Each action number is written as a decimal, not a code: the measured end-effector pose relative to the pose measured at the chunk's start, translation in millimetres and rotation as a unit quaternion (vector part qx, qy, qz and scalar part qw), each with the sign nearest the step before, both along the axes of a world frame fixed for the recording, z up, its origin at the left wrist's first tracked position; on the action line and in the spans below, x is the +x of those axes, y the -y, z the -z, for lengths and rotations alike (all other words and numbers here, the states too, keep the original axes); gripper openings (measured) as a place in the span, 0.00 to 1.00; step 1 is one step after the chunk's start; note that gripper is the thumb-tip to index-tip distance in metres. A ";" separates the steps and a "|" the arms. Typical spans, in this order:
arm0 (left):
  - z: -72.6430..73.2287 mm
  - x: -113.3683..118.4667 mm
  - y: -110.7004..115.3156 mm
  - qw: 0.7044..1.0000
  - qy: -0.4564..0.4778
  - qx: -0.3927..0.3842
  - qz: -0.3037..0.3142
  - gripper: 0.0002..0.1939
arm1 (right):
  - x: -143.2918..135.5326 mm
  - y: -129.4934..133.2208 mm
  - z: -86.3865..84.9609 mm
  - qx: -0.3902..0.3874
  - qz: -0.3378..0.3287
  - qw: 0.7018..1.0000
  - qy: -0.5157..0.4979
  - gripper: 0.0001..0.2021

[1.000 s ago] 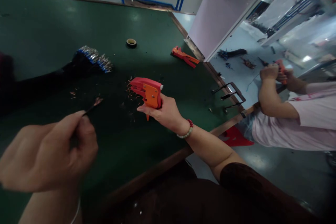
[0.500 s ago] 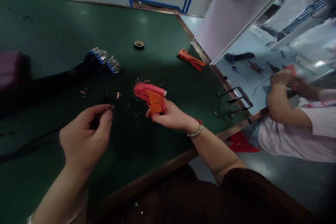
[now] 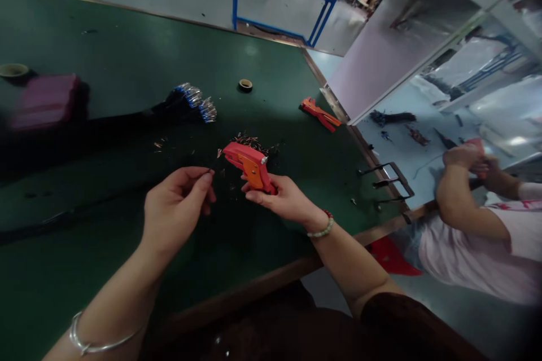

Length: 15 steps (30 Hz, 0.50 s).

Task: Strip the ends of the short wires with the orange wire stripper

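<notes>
My left hand (image 3: 180, 203) pinches a thin black wire (image 3: 214, 163) between thumb and fingertips, its end pointing up toward the tool. In my right hand (image 3: 283, 194) is a red and orange wire stripper (image 3: 249, 163), its jaws facing left, close to the wire's end. Whether wire and jaws touch, I cannot tell. Behind the stripper lies a small heap of copper-coloured scraps (image 3: 249, 140). A bundle of black wires with blue and silvery ends (image 3: 197, 100) rests on the green table (image 3: 139, 45), farther back on the left.
A tape roll (image 3: 245, 85) and another red-orange wire stripper (image 3: 319, 114) lie farther back. At left are a pink box (image 3: 46, 98) and another roll (image 3: 14, 71). A black metal frame (image 3: 392, 180) stands by the right edge. A co-worker's hands (image 3: 466, 158) hold a red tool beyond.
My left hand has moved right with the wire, closer to the stripper's jaws. The view has shifted, so the table things appear lower and farther right.
</notes>
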<state>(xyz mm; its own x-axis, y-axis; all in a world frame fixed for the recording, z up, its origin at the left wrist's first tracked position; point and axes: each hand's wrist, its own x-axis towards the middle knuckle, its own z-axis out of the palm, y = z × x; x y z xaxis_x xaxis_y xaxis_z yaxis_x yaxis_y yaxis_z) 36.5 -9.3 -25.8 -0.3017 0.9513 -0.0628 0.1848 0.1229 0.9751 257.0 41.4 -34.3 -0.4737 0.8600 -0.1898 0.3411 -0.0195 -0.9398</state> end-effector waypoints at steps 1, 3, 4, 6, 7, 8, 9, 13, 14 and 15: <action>1.3 -0.8 -0.7 1.000 0.015 -0.005 -0.003 0.11 | -0.3 1.0 0.8 0.009 0.014 1.000 0.016 0.24; 2.7 -1.8 -1.0 0.999 0.045 -0.016 -0.006 0.12 | -1.6 3.0 3.5 0.024 0.036 0.999 0.031 0.25; 2.6 -1.9 -0.7 0.998 0.059 -0.021 -0.005 0.13 | -2.6 4.1 5.2 0.030 0.046 0.998 0.025 0.26; 1.4 -1.6 0.8 0.997 0.077 -0.024 -0.001 0.15 | -5.0 6.4 8.5 0.033 0.056 0.998 -0.006 0.26; 0.4 -1.2 1.9 0.997 0.078 -0.023 0.002 0.15 | -6.3 7.6 9.8 0.026 0.056 0.998 -0.025 0.26; -0.8 -0.7 3.0 0.997 0.074 -0.022 0.006 0.15 | -7.4 8.8 10.7 0.014 0.052 0.998 -0.044 0.27; -1.9 0.0 4.2 0.997 0.070 -0.021 0.012 0.16 | -8.3 9.9 11.1 -0.002 0.044 0.997 -0.061 0.28; -5.0 3.1 7.1 0.997 0.069 -0.024 0.032 0.18 | -9.2 11.4 9.8 -0.055 0.021 0.992 -0.116 0.33; -5.5 4.0 7.4 0.996 0.072 -0.025 0.038 0.19 | -8.9 11.0 9.6 -0.063 0.012 0.990 -0.126 0.35; -5.9 4.9 7.5 0.996 0.075 -0.026 0.043 0.19 | -8.5 10.5 9.5 -0.071 0.002 0.988 -0.134 0.36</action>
